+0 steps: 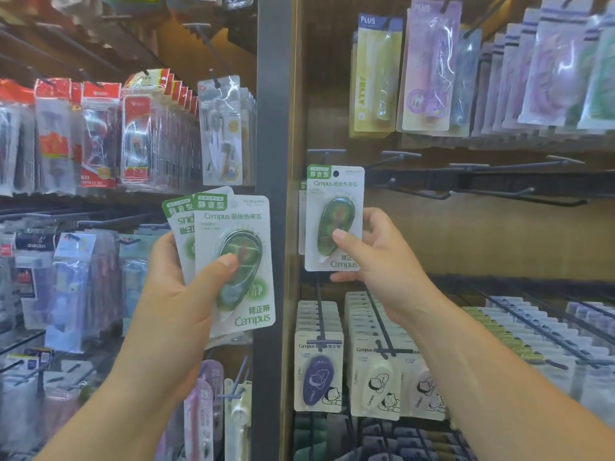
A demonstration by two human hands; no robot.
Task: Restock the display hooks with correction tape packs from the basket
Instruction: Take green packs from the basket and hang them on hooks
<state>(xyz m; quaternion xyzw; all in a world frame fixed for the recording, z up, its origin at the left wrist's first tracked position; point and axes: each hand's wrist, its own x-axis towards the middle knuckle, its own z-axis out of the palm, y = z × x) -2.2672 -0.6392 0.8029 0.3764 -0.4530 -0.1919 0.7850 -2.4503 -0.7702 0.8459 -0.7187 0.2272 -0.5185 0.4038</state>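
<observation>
My left hand (181, 291) grips a fanned stack of green-and-white Campus correction tape packs (238, 261), thumb pressed on the front blister. My right hand (382, 257) pinches a single green correction tape pack (334, 217) and holds it upright against the wooden back panel, its hang hole level with the leftmost hook (324, 154) of the middle row. Another pack edge shows just behind it. The other hooks (482, 181) of that row stick out bare to the right. The basket is out of view.
A dark upright post (271, 161) divides two display bays. Purple and cream Campus tape packs (352, 371) hang on the row below. PLUS packs (432, 68) hang above. Compass sets and red-carded stationery (133, 134) fill the left bay.
</observation>
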